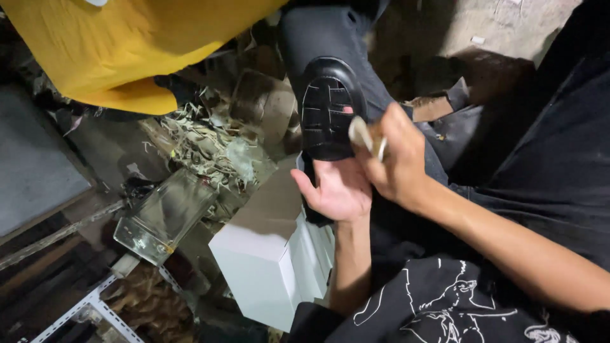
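Observation:
A black shoe is turned sole up over my knee, its ridged tread facing me. My left hand holds the shoe from underneath at its near end, palm up with the thumb out to the left. My right hand is closed around a small pale tool, possibly a brush or blade, whose tip sits at the right edge of the sole. My black trousers and a black shirt with white line drawings fill the right and bottom of the view.
A white cardboard box stands just left of my left forearm. A clear glass container lies on its side further left. Scraps and litter cover the floor behind it. A yellow cloth hangs at top left. A white metal rack is at bottom left.

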